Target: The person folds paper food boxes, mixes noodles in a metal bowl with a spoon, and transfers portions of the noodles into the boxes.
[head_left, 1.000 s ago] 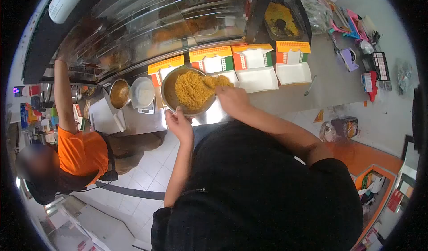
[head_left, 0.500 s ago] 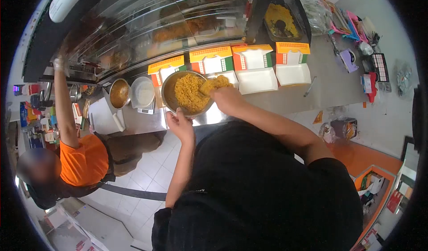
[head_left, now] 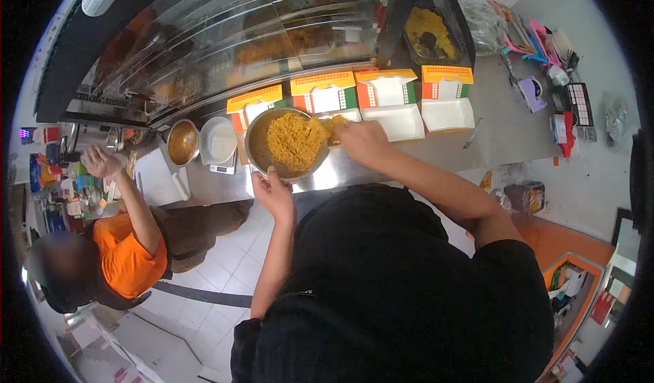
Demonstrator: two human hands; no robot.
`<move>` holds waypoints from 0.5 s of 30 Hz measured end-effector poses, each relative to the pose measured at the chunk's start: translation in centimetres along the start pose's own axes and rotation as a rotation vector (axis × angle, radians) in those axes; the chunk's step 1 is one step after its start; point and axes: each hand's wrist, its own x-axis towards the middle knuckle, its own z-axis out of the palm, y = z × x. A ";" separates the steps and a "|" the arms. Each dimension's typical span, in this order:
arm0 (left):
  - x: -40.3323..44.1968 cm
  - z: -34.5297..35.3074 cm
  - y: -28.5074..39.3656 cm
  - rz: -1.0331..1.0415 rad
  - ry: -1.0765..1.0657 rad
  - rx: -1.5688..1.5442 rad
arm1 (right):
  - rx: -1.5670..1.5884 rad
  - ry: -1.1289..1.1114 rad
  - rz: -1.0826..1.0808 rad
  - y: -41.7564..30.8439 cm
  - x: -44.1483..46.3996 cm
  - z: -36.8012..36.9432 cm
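Note:
My left hand point(head_left: 273, 191) grips the near rim of a metal bowl point(head_left: 257, 148), thumb on top. Yellow noodles point(head_left: 294, 142) fill much of the bowl. Just right of the bowl, my right hand point(head_left: 364, 141) is closed round something that its fingers hide, with yellow food point(head_left: 333, 125) at its fingertips. That food lies over an open box point(head_left: 351, 115), partly covered by bowl and hand. Two more open boxes, a middle one point(head_left: 392, 122) and a right one point(head_left: 447, 114), show bare white insides. Another box point(head_left: 254, 104) stands behind the bowl's left side.
A co-worker in an orange shirt point(head_left: 129, 255) stands at the left, one gloved hand raised. Left of my bowl are a white container point(head_left: 219, 140) on a scale, a pan point(head_left: 182, 143) and a knife point(head_left: 181, 184). A glass display case point(head_left: 225, 36) runs behind the boxes.
My right hand moved left to the noodles, then back right, beside the bowl. My left hand stays on the rim. The co-worker's arm has come down from the display case.

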 end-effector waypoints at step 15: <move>0.1 1.0 0.9 0.044 -0.023 0.013 | 0.120 0.211 0.136 -2.9 -2.2 -0.9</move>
